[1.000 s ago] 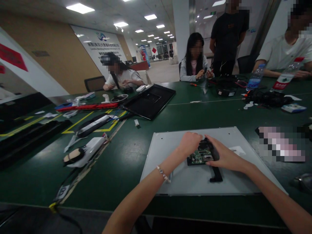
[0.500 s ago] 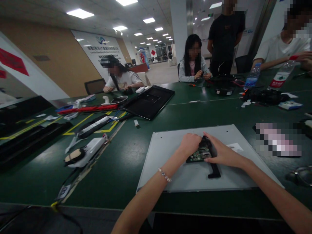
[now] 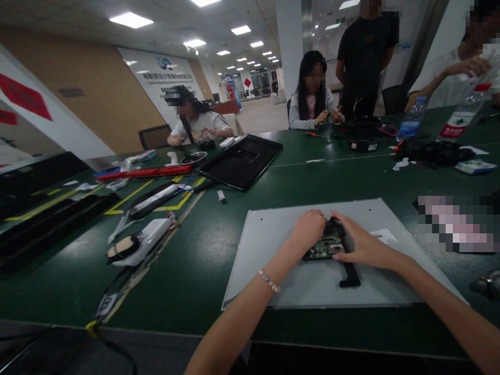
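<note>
A grey metal panel [image 3: 273, 245] lies flat on the green table in front of me. On it sits a small green circuit board [image 3: 326, 246] with a black flat cable [image 3: 349, 273] running toward me. My left hand [image 3: 308, 229] is curled over the board's left edge, fingers closed on it. My right hand [image 3: 361, 245] grips the board's right side, thumb along its near edge and fingers round the far end. A beaded bracelet [image 3: 269, 280] is on my left wrist.
Black monitor frame [image 3: 242, 161] lies beyond the panel. White and black parts [image 3: 136, 242] and a red strip [image 3: 144, 172] lie at left. Water bottles [image 3: 461, 117] and dark gear [image 3: 429, 153] stand at right. Several other people sit or stand across the table.
Both hands stay on the circuit board with only slight shifts. The person at far right has raised a hand to the bottle cap. The view has shifted a little.
</note>
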Demonstrator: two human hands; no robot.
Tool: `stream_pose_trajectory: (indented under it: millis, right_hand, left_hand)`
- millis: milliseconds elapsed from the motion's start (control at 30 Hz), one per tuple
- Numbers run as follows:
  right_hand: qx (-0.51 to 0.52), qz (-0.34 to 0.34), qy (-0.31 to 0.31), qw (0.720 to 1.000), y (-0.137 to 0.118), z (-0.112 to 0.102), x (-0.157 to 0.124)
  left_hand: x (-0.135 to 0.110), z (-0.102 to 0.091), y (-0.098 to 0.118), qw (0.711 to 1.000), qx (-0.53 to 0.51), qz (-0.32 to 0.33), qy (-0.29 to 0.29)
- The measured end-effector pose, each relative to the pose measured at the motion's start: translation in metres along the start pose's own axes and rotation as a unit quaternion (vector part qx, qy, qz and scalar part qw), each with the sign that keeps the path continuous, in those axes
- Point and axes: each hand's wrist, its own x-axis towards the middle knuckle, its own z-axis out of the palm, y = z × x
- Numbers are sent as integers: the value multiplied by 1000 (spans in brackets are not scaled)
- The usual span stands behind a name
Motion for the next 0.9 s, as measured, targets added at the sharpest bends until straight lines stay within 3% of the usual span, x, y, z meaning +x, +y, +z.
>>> stream_pose_trajectory:
  millis: [467, 700, 800, 900]
  right_hand:
    - [-16, -20, 0, 1000, 7, 4, -1]
    - [-12, -10, -7, 1000, 7, 3, -2]
    - [-12, 0, -13, 1000, 6, 2, -2]
    - [-15, 4, -13, 1000, 5, 0, -3]
  left_hand:
    - [-3, -5, -3, 999, -45, -4, 23]
    - [-8, -23, -4, 995, -64, -23, 73]
    - [-12, -35, -15, 993, -63, -47, 85]
    - [-22, -45, -42, 991, -51, -90, 88]
